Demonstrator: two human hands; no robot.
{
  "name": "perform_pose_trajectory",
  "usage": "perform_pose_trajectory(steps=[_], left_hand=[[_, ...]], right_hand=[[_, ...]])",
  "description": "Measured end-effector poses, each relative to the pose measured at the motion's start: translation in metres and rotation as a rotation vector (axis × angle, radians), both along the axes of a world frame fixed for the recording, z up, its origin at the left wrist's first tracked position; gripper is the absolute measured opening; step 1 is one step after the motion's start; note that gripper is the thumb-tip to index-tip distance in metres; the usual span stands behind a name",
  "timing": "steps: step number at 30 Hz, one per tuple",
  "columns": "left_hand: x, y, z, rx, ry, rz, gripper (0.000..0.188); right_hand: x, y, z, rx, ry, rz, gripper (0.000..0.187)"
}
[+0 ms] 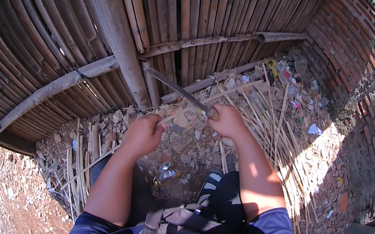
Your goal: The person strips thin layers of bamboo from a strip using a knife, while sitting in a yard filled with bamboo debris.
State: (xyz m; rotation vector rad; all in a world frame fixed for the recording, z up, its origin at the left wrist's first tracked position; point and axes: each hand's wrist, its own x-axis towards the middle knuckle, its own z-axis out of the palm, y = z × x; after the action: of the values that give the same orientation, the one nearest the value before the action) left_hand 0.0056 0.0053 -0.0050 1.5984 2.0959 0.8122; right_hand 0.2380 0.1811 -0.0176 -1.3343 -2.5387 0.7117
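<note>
- Left hand [143, 134] closed round a bamboo strip [175, 116] slanting up-right toward the knife [186, 94]
- Right hand [228, 121] wrapped round its handle, blade pointing up-left across the strip's long axis

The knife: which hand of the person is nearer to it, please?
Right. The right hand grips the knife by its handle. The left hand is apart from it, below the blade in the picture, holding a thin strip.
</note>
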Motion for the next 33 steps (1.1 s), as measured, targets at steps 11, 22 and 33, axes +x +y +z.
perform_pose_trajectory(steps=[11, 22, 33], left_hand=[[0.0, -0.001, -0.002, 0.011, 0.026, -0.004, 0.028], [0.001, -0.001, 0.003, -0.039, 0.052, -0.013, 0.028], [0.001, -0.001, -0.001, -0.022, 0.089, 0.01, 0.028]], right_hand=[[0.0, 0.001, 0.0, -0.016, -0.017, 0.024, 0.036], [0.002, 0.004, -0.008, 0.01, -0.025, 0.037, 0.038], [0.0, 0.006, -0.013, -0.011, -0.109, 0.057, 0.041]])
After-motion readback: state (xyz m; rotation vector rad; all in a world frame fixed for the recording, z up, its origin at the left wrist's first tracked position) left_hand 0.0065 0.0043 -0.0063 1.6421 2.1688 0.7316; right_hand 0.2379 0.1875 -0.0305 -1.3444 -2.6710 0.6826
